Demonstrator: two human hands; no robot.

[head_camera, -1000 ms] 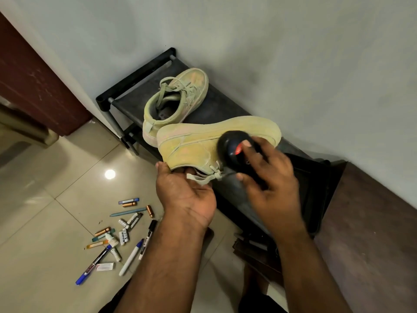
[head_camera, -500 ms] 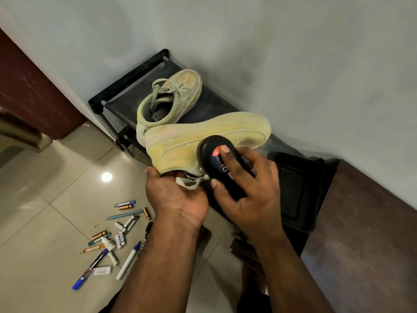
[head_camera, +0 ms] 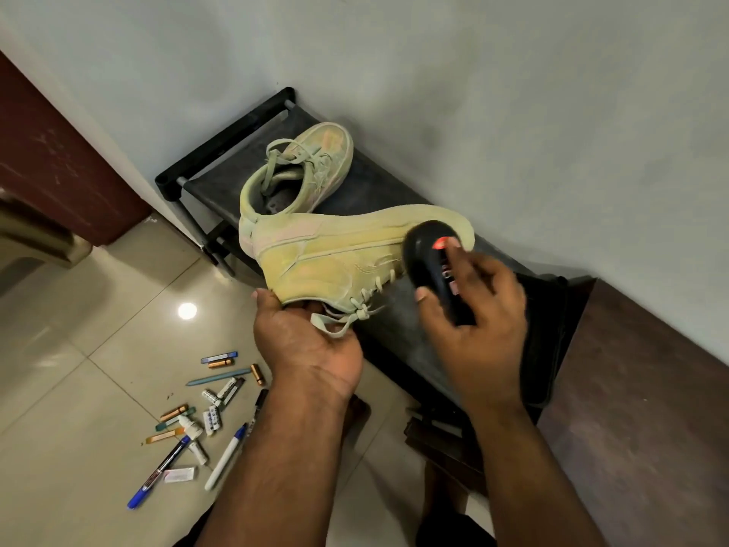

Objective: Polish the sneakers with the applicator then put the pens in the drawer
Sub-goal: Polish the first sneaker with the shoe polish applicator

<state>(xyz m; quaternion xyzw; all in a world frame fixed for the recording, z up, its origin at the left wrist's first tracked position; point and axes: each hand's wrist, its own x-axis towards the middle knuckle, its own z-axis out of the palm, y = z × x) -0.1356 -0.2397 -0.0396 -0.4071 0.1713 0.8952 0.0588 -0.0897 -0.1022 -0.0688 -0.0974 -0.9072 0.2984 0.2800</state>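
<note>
Pens (head_camera: 205,420) lie scattered on the floor, not yet stowed; the left hand (head_camera: 311,341) grips 1 sneaker (head_camera: 335,262) at its opening, the right hand (head_camera: 477,329) grasps the applicator (head_camera: 432,254) against its toe: polishing looks underway

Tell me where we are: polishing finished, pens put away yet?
Nothing looks finished. In hand: the left hand holds one sneaker on its side while the right hand presses the applicator near its toe. Left: the second sneaker sits on the rack, and the pens lie scattered on the floor.
</note>
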